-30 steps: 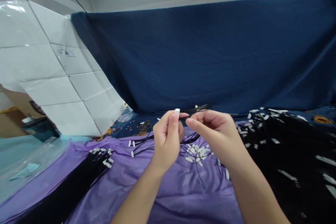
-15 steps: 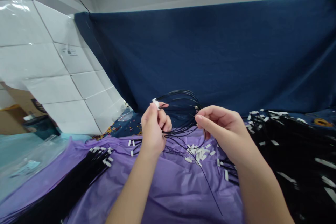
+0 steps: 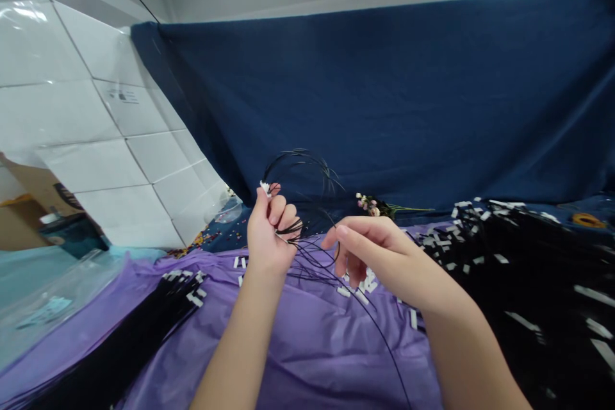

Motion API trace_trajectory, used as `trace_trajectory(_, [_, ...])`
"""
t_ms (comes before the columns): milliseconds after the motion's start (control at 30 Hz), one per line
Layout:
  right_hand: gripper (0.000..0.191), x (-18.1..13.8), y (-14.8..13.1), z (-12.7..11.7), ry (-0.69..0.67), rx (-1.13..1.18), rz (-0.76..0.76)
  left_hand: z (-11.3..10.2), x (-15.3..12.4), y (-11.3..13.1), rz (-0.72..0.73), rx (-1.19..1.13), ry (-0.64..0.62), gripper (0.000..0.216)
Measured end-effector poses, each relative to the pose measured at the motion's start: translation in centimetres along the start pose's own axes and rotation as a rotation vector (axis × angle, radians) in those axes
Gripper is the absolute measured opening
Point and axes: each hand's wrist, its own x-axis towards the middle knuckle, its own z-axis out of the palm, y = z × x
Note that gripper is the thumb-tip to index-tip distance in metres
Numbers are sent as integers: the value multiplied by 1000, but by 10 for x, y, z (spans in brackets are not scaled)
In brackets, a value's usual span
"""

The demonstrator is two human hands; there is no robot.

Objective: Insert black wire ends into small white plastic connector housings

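Observation:
My left hand is closed around a bundle of thin black wires. A small white connector pokes out above its thumb, and the wires arc up from there to the right. More black strands leave the fist lower down and trail over the purple cloth. To the right, my right hand has thumb and forefinger pinched at a single black wire, its other fingers curled loosely. Below that hand lie several small white pieces, partly covered. One long strand runs down towards the front edge.
Black strands with white ends form a pile at right and a bundle at left. Purple cloth covers the work surface. White boxes are stacked at left, and a blue curtain hangs behind. Small flowers lie beyond my right hand.
Both hands have shifted left, my right one further and lower. The wire loop's far ends have come away from my right fingers and now spring free above. The flowers have come into sight.

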Motion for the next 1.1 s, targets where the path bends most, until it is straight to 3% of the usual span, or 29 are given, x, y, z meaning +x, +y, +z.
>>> trace_trajectory(233, [49,0,4,7,-120,-149,97,-9,2,5,-118,-101,-51,35])
trace_trajectory(533, [64,2,8,12,-87,-145,171,-7,1,6,-119,-96,-20,29])
trace_trajectory(633, [61,11,12,13,33,-22,183,-5,0,6,-137,-86,5,28])
trace_trajectory(767, [58,30,19,14,345,241,118,-4,0,5,-146,-105,-2,30])
trace_trajectory(900, [42,39,24,8,556,567,-74,-6,2,5,-166,-129,10,32])
trace_trajectory(1000, [35,37,23,1,711,585,-223,-8,3,5,-155,-123,45,30])
trace_trajectory(1100, [31,30,17,-1,704,572,-392,-9,4,5,-137,-123,105,29])
